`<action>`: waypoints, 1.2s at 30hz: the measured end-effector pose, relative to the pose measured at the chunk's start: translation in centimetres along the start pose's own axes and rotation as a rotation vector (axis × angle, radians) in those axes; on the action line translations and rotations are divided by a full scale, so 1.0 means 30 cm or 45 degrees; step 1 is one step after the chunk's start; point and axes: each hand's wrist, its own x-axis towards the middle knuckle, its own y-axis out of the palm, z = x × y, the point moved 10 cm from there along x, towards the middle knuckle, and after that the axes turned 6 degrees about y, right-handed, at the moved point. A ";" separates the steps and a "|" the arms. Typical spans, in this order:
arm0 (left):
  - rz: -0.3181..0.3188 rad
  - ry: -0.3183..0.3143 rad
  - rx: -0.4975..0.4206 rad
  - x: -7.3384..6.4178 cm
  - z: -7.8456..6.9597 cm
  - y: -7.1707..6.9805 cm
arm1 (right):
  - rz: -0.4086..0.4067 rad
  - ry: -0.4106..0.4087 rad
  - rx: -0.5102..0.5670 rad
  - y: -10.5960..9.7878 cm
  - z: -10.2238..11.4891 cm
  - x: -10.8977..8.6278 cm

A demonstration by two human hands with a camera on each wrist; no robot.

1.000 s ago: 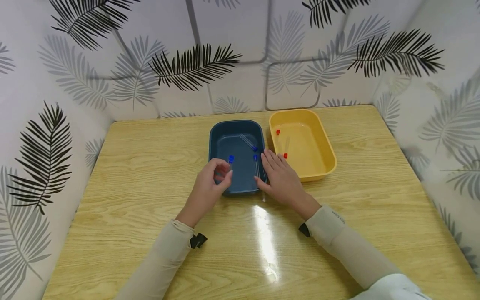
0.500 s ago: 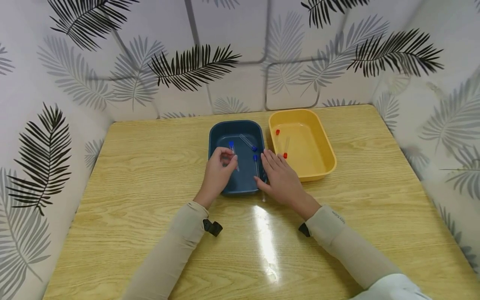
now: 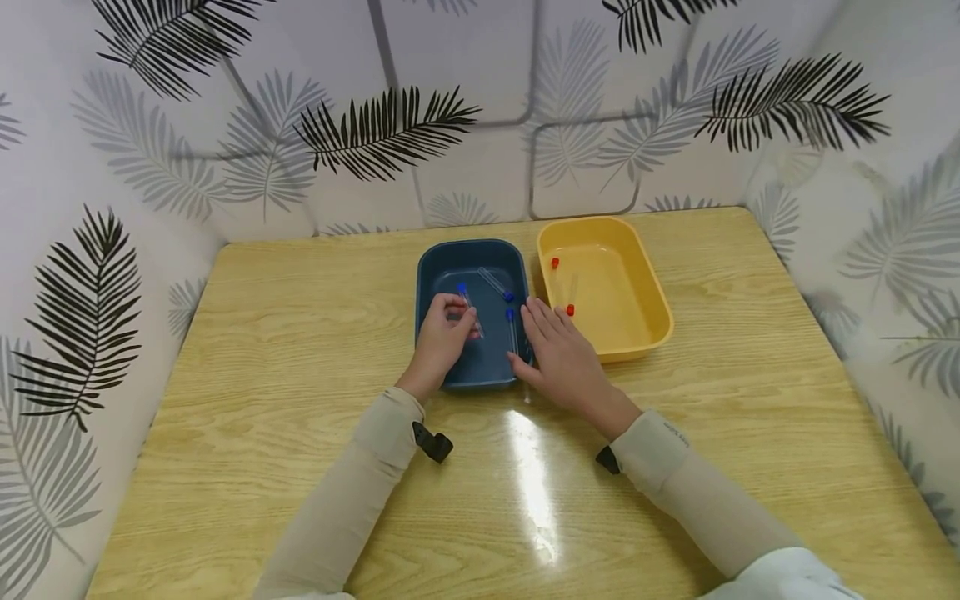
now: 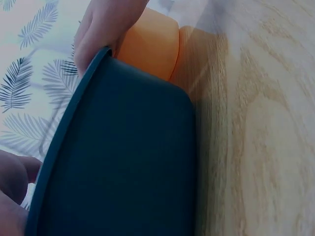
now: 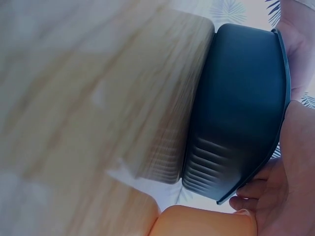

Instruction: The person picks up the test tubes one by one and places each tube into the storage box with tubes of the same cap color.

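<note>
In the head view, my left hand (image 3: 441,340) reaches over the dark blue bin (image 3: 431,260) and pinches a clear test tube with a blue cap (image 3: 462,289) between thumb and fingers. Its capped end points away from me. Two more blue-capped tubes lie in this bin: one slanted tube (image 3: 495,283) toward the back and another tube (image 3: 513,332) along the right wall. My right hand (image 3: 562,358) rests on the bin's right rim, fingers extended and thumb over the inside. The right wrist view shows its fingertips beside the rim (image 5: 287,83).
A yellow bin (image 3: 652,287) stands close to the right of the blue one. Inside it are a red-capped tube (image 3: 571,310) and another red cap (image 3: 555,262) near the left wall. A leaf-patterned wall covering (image 3: 480,167) rises behind the wooden table (image 3: 300,333).
My left hand has moved forward and slightly right, deeper over the blue bin, with the blue-capped tube now visible in its pinch. The right hand has stayed put.
</note>
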 end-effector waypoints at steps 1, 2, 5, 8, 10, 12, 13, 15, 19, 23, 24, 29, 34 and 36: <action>0.004 -0.025 0.006 0.004 0.008 0.004 | -0.002 -0.001 0.004 -0.001 0.000 -0.001; 0.009 -0.047 0.009 0.007 0.016 0.008 | -0.005 -0.002 0.008 -0.003 0.000 -0.001; 0.037 -0.113 0.028 0.016 0.039 0.022 | -0.012 -0.008 0.018 -0.007 0.002 -0.001; 0.055 -0.153 0.020 0.023 0.056 0.029 | -0.016 -0.015 0.016 -0.006 0.005 0.000; 0.060 -0.177 0.005 0.027 0.068 0.030 | -0.015 -0.019 0.014 -0.005 0.006 0.001; 0.053 -0.203 -0.006 0.028 0.076 0.026 | -0.012 -0.021 0.007 -0.003 0.008 0.002; 0.046 -0.215 -0.006 0.028 0.079 0.023 | -0.010 -0.021 0.005 -0.002 0.008 0.003; 0.034 -0.243 0.005 0.027 0.086 0.017 | -0.007 -0.022 0.006 0.000 0.009 0.004; 0.015 -0.274 0.039 0.028 0.090 0.014 | -0.005 -0.015 0.011 0.001 0.006 0.004; -0.005 -0.282 0.052 0.033 0.092 0.016 | -0.005 -0.008 0.012 -0.001 0.001 0.004; -0.008 -0.282 0.061 0.035 0.093 0.016 | -0.006 -0.008 0.010 -0.002 0.001 0.005; 0.002 -0.275 0.135 0.042 0.100 0.023 | 0.011 0.000 0.001 0.000 -0.001 0.004; -0.008 -0.263 0.239 0.050 0.106 0.023 | 0.027 0.004 0.004 0.003 0.000 0.003; -0.013 -0.258 0.275 0.053 0.107 0.022 | 0.029 0.000 0.010 0.005 0.002 0.003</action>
